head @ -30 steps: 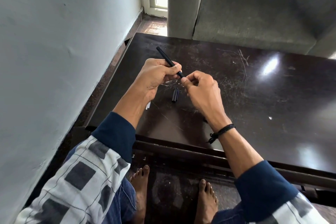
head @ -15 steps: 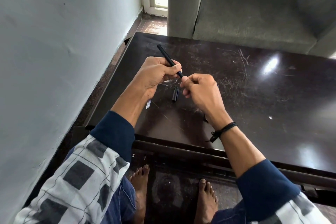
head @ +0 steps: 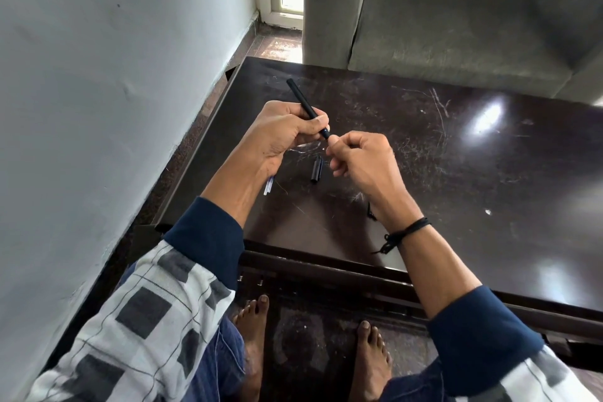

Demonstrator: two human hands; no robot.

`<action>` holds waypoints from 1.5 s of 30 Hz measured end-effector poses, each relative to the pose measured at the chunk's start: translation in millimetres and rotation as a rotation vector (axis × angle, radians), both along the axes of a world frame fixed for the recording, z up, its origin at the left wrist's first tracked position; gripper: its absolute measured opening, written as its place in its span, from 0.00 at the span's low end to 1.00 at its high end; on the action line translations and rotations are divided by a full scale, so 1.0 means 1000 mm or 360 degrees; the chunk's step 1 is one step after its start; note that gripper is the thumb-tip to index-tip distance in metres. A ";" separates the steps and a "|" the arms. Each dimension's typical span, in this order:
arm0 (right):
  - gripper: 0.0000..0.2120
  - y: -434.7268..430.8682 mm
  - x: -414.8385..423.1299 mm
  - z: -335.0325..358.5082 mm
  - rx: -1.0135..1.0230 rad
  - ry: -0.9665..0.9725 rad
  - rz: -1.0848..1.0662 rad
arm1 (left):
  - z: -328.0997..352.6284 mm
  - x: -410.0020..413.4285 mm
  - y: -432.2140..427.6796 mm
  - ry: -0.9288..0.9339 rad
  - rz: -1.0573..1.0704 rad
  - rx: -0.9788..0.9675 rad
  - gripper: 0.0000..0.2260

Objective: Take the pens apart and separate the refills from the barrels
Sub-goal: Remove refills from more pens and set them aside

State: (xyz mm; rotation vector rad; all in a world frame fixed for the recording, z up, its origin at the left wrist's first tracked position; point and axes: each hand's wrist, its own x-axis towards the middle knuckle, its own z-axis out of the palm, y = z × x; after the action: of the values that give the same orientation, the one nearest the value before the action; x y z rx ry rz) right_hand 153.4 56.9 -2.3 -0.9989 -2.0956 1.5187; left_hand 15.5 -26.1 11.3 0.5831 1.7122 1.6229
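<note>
My left hand (head: 287,130) grips a slim black pen barrel (head: 301,101) that slants up and away over the dark table (head: 456,173). My right hand (head: 359,157) pinches the barrel's near tip with thumb and forefinger; the tip itself is hidden by the fingers. On the table below the hands lies a short black pen cap (head: 316,170). Pale clear refills (head: 269,184) poke out from under my left wrist, mostly hidden.
A white wall (head: 114,108) runs close along the table's left edge. A grey sofa (head: 456,16) stands behind the table. My bare feet (head: 254,330) are on the floor under the near edge. A small white speck (head: 488,212) lies to the right.
The hands stay together at the pen's tip. My right hand's fingers have shifted slightly on the tip; the barrel keeps its slant.
</note>
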 end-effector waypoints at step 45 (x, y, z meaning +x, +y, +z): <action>0.05 0.007 -0.001 -0.023 0.0514 -0.0331 0.0119 | 0.003 -0.010 -0.006 -0.0060 0.0219 0.0051 0.02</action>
State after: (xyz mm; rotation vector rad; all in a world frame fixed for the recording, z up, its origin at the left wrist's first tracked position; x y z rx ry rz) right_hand 152.3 63.9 -25.2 -1.0000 -2.4479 1.0950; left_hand 5.8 -32.3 14.0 0.4555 1.7346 1.7488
